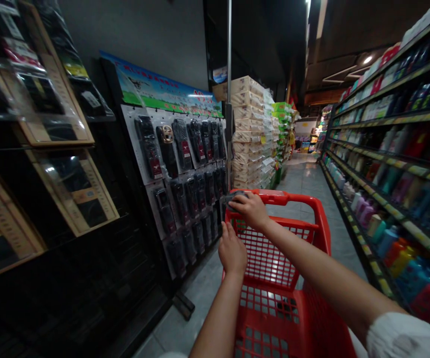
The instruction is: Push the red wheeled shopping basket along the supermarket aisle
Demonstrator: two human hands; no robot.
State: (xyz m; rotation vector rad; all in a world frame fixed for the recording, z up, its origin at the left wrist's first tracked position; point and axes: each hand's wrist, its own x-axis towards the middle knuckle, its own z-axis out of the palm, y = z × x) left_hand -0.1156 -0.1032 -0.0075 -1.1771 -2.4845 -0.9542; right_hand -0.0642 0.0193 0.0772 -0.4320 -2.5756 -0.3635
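Note:
A red plastic shopping cart (270, 271) with mesh walls stands directly in front of me. My right hand (252, 208) reaches across it, with fingers bent over its far left corner. Beneath those fingers shows a dark grey piece (238, 195); whether it belongs to the cart I cannot tell. Just below, my left hand (233, 252) lies against the cart's left rim, back of the hand toward me, fingers stretched upward. Its thumb and palm are hidden, and nothing shows in it.
Packaged belts (183, 144) hang in rows on a display rack at the left, its foot (183, 304) jutting onto the floor. Boxed goods (76, 191) are nearer. Stacked cartons (248, 132) stand ahead. Shelves of bottles (397, 184) line the right side of the tiled aisle (302, 174).

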